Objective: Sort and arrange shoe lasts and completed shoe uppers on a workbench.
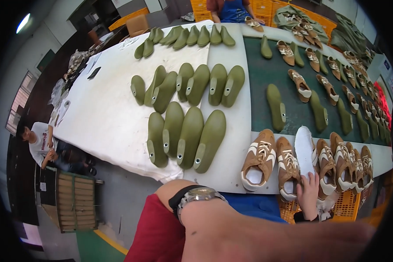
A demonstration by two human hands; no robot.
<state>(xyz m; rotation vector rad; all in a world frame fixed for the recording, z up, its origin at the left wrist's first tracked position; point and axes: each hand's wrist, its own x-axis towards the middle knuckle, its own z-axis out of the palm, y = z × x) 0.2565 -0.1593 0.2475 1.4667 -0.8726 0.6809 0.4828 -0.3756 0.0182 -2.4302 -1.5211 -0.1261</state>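
Note:
My right hand (309, 196) is closed around the heel end of a white insole (304, 148), which stands tilted up among brown-and-cream sneakers. Directly left of it, a laced sneaker (288, 168) rests at the table's near edge; another sneaker (327, 168) is on its right. My left hand (284, 236) crosses the bottom of the view very close to the camera, past a wrist with a metal watch (201, 194). Its fingers are smeared and run out of sight at the right. A sneaker (258, 159) with a pale insole inside stands farther left in the near row.
Olive-green shoe lasts (190, 135) lie in rows on the white table (100, 109). A dark green mat (262, 72) bears more lasts and sneakers. An orange crate (347, 205) sits below the near edge. One person (41, 142) sits at left; another in a blue apron (234, 11) is across the table.

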